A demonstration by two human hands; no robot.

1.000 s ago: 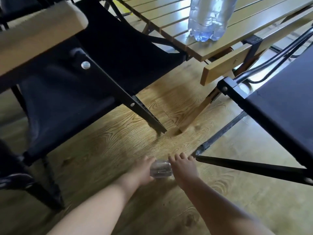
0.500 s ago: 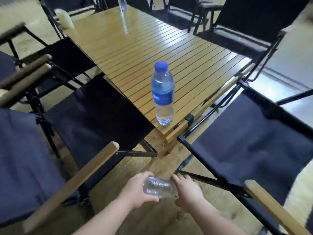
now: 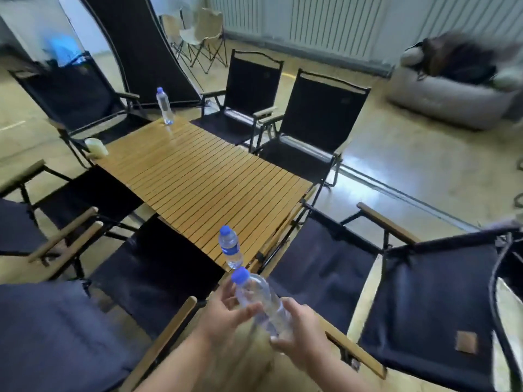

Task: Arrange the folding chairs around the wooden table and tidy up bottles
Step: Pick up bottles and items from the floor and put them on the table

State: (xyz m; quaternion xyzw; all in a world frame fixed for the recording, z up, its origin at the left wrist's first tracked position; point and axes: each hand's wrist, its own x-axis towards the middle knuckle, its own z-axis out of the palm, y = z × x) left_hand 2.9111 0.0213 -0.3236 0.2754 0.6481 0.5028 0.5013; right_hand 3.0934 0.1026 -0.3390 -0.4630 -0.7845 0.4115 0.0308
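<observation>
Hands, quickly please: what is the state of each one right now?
Left hand: thumb and fingers hold the clear bottle below its cap.
Right hand: fingers curled round the same bottle's base.

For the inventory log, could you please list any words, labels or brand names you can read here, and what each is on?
No text can be read.
Near bottle on the table: blue label, print too blurred.
Brown patch on the right-hand chair: nothing legible.
Held bottle: no label shows.
</observation>
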